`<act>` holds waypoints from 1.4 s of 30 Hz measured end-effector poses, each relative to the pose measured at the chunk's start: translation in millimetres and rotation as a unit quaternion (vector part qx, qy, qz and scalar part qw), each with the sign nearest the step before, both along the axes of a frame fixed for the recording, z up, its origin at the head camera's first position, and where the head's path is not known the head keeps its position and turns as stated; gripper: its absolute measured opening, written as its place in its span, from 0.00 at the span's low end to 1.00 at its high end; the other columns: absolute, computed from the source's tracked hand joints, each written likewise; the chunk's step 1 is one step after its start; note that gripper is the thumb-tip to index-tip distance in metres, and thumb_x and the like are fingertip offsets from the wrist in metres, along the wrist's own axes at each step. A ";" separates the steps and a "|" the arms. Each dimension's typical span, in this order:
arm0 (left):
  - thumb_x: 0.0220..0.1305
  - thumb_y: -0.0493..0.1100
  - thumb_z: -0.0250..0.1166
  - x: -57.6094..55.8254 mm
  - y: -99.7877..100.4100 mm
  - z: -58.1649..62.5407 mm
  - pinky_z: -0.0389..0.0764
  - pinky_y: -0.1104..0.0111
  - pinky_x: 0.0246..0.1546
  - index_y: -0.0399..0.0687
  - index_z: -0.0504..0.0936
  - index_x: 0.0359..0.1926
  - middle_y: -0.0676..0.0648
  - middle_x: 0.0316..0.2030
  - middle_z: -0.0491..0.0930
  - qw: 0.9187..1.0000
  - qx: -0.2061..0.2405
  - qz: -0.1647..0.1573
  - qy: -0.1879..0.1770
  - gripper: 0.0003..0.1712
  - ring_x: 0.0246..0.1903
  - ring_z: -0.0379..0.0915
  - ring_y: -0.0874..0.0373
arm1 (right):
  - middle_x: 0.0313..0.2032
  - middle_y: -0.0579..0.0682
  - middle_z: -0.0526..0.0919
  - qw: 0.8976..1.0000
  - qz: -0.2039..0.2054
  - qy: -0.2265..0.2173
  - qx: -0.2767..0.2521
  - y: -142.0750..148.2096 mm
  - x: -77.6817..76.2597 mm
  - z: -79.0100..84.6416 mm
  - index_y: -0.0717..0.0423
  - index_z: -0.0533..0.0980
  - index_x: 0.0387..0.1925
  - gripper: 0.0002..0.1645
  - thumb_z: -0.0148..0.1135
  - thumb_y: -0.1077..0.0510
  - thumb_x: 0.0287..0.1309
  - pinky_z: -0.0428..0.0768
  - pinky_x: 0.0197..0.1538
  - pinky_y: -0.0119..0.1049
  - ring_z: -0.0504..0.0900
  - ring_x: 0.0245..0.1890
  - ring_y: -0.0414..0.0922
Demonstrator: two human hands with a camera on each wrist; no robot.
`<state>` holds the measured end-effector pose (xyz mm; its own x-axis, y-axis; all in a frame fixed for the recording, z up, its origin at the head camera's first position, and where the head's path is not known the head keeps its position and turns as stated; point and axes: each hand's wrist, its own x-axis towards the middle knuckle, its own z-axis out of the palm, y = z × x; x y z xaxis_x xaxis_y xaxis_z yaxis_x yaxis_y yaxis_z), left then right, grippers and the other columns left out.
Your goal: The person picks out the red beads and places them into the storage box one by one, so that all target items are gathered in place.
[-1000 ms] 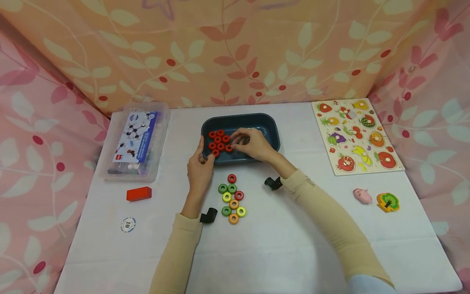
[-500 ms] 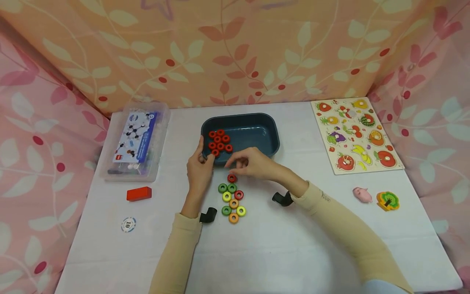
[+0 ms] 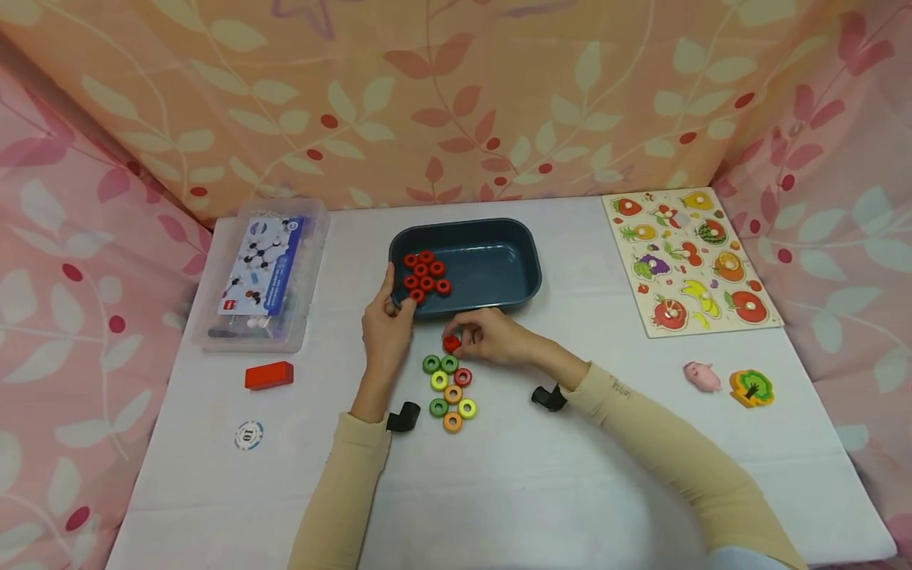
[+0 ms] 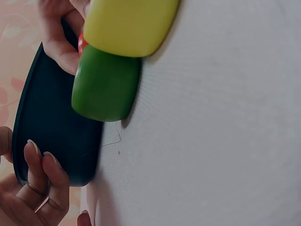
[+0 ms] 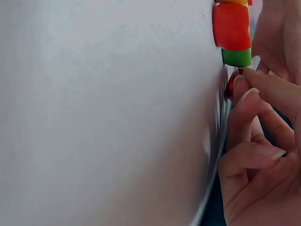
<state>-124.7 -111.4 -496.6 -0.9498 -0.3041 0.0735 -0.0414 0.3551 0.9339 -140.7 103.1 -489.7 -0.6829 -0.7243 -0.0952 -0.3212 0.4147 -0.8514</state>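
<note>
My left hand holds the dark blue tray at its left front corner, thumb at the front rim and fingers against the outer wall. Several red rings lie in the tray's left half. Just in front of the tray, my right hand pinches a red ring between thumb and fingertips; the right wrist view shows only part of this ring. Closer to me, a cluster of rings lies flat on the cloth: green rings, yellow rings, orange rings and one red ring.
To the left are a clear plastic case, a red block and a poker chip. A fruit puzzle board, a pink pig figure and a tree-shaped piece lie on the right. Patterned curtains enclose the table.
My right hand has come out of the tray toward me and taken hold of the red ring in front of it. My left hand has stayed at the tray's corner.
</note>
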 end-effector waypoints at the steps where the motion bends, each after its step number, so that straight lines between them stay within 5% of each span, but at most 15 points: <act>1: 0.62 0.40 0.61 0.1 0.2 0.1 0.51 0.70 0.14 0.74 0.66 0.72 0.54 0.13 0.57 1.000 0.001 0.000 0.000 0.39 0.14 0.52 0.61 | 0.25 0.45 0.79 1.000 0.000 0.000 -0.001 -0.5 -0.1 -0.6 0.50 0.82 0.49 0.18 0.71 0.60 0.57 0.72 0.30 0.30 0.73 0.22 0.39; 7: 0.62 0.40 0.61 -0.2 1.2 0.4 0.51 0.70 0.14 0.77 0.65 0.71 0.55 0.13 0.57 1.000 0.004 0.003 -0.004 0.40 0.13 0.53 0.61 | 0.25 0.46 0.79 1.000 -0.002 -0.012 0.014 -1.8 -1.9 0.2 0.49 0.81 0.48 0.17 0.72 0.61 0.56 0.73 0.31 0.30 0.74 0.23 0.39; 16: 0.62 0.40 0.61 -0.2 1.4 -0.4 0.50 0.69 0.13 0.78 0.65 0.72 0.55 0.12 0.57 1.000 -0.006 0.005 -0.007 0.40 0.12 0.52 0.60 | 0.25 0.42 0.79 0.998 0.013 0.039 0.054 -0.6 -1.7 1.3 0.45 0.83 0.44 0.15 0.73 0.60 0.53 0.73 0.31 0.31 0.75 0.24 0.38; 22: 0.61 0.40 0.61 -0.3 1.9 0.5 0.50 0.69 0.13 0.80 0.63 0.72 0.55 0.12 0.57 1.000 -0.011 0.004 -0.011 0.41 0.13 0.53 0.60 | 0.25 0.43 0.80 0.996 0.018 0.045 0.070 3.1 -0.5 17.0 0.47 0.83 0.43 0.14 0.73 0.60 0.54 0.75 0.33 0.32 0.77 0.26 0.38; 28: 0.61 0.40 0.61 0.4 1.2 0.9 0.51 0.69 0.13 0.80 0.64 0.72 0.54 0.13 0.58 1.000 -0.014 0.005 -0.014 0.41 0.13 0.54 0.59 | 0.26 0.45 0.82 0.999 0.017 -0.012 0.029 9.2 -5.8 39.6 0.51 0.81 0.48 0.18 0.71 0.63 0.55 0.77 0.26 0.35 0.80 0.22 0.51; 31: 0.62 0.40 0.61 0.7 1.7 1.1 0.51 0.69 0.13 0.79 0.64 0.72 0.54 0.13 0.58 1.000 -0.011 0.004 -0.015 0.41 0.14 0.55 0.59 | 0.26 0.46 0.83 1.000 -0.009 -0.019 -0.007 12.9 -13.0 44.8 0.48 0.81 0.49 0.19 0.72 0.62 0.55 0.76 0.23 0.35 0.79 0.20 0.53; 36: 0.61 0.40 0.61 0.2 1.9 0.4 0.51 0.69 0.13 0.80 0.64 0.72 0.54 0.12 0.59 1.000 -0.014 0.007 -0.011 0.41 0.13 0.55 0.59 | 0.26 0.46 0.83 0.994 -0.093 0.051 -0.040 17.4 -32.8 48.7 0.49 0.82 0.48 0.19 0.75 0.58 0.54 0.71 0.26 0.33 0.74 0.19 0.47; 42: 0.61 0.40 0.61 0.3 1.9 0.3 0.50 0.69 0.12 0.81 0.64 0.71 0.54 0.12 0.59 1.000 -0.013 0.008 -0.011 0.41 0.12 0.54 0.60 | 0.25 0.47 0.82 0.985 -0.153 0.065 0.036 14.7 -54.7 37.8 0.53 0.81 0.49 0.18 0.73 0.58 0.56 0.73 0.36 0.37 0.77 0.23 0.43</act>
